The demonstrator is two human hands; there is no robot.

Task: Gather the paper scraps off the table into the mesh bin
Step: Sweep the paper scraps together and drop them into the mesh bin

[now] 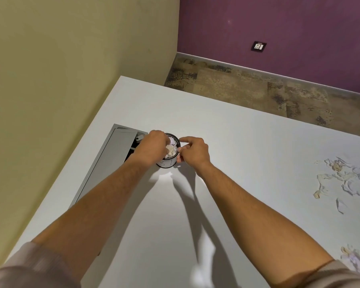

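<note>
1. Your left hand (152, 147) is over the left side of the mesh bin (169, 161), fingers curled down around a wad of paper (170, 151) right at the bin's mouth, so it's grasping that scrap bundle.
2. Your right hand (193, 151) sits against the bin's right side. Index finger is stretched out toward the rim and the thumb is touching the rim or wall, with the other fingers tucked under. Honestly can't tell if it's really gripping the bin or just steadying it.
3. The bin itself is a small dark round cup standing upright on the desk (247, 142), a bit left of the frame's centre, and it already looks packed with pale scraps.
4. Just left of the bin there's a grey hatch (110, 161) set into the desk, its lid partly open at the top end.
5. Way over at the right edge of the frame there's a loose spread of paper scraps (341, 177) lying on the desk, well apart from the bin.
6. Another small heap of scraps (355, 258) sits in the lower right corner, just beside your right sleeve (337, 275).
</note>
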